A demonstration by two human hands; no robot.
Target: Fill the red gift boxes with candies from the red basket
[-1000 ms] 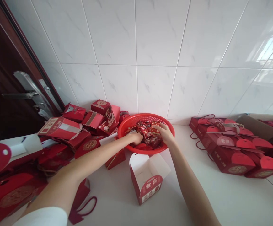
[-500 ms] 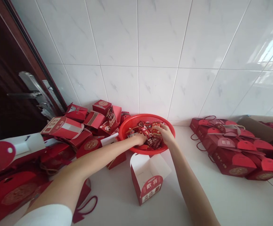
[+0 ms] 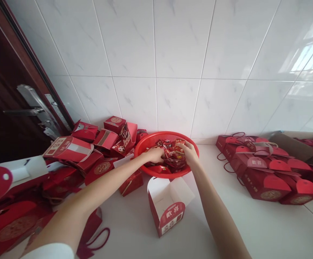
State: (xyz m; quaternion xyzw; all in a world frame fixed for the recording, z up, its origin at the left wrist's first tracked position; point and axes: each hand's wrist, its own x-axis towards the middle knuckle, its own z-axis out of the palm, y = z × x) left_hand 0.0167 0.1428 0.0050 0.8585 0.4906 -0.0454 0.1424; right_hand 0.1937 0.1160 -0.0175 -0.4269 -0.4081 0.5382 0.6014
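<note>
A red plastic basket (image 3: pixel 139 153) stands against the wall, filled with red wrapped sweets (image 3: pixel 174 163). My left hand (image 3: pixel 156 155) reaches into its left half, fingers curled down among the wrappers; what they close on is hidden. At the basket's right side, my right hand (image 3: pixel 190 154) pinches a red packet with gold marks (image 3: pixel 180 144). In front of the basket, between my forearms, is an open red-and-white gift box (image 3: pixel 169 203). Its flaps are up, and the white inside shows no contents.
Many red gift boxes (image 3: pixel 70 147) lie heaped on the left, beside a dark door (image 3: pixel 18 72). Closed red boxes with cord handles (image 3: pixel 267 183) stand in rows on the right. Behind them sits a cardboard carton (image 3: pixel 286 144). White tiles (image 3: pixel 135 104) cover the wall behind.
My left hand has risen a little and shifted left within the basket. The sweets under it have been stirred. My right hand stays on its packet, and the view has moved slightly.
</note>
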